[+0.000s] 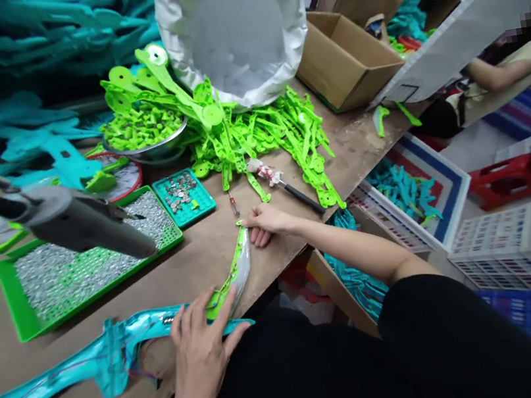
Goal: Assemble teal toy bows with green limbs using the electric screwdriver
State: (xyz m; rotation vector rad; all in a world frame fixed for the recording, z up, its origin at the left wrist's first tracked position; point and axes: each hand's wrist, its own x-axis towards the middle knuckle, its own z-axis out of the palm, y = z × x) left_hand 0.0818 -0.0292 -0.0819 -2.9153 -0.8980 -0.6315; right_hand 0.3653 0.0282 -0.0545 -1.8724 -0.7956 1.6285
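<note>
My right hand (267,222) has its fingers curled, pinching the upper tip of a curved bright-green plastic piece (233,267) with a clear, blade-like edge. The piece's lower end lies beside my left hand (201,335), whose fingers are spread flat over it and over a long teal plastic shell (118,347). Thin wires run along the shell and dangle from its underside. What lies under my left palm is hidden. Just beyond my right hand are a small red-handled screwdriver (234,206) and a black-handled tool (302,197) with a wrapped end.
A green tray (4,291) of small metal screws and a teal tray (211,202) of small parts stand left. A grey power driver (78,217) hangs above. Behind are piled green parts (260,133), a metal bowl (153,150) and a white sack (168,14). A co-worker's arm (500,71) shows right.
</note>
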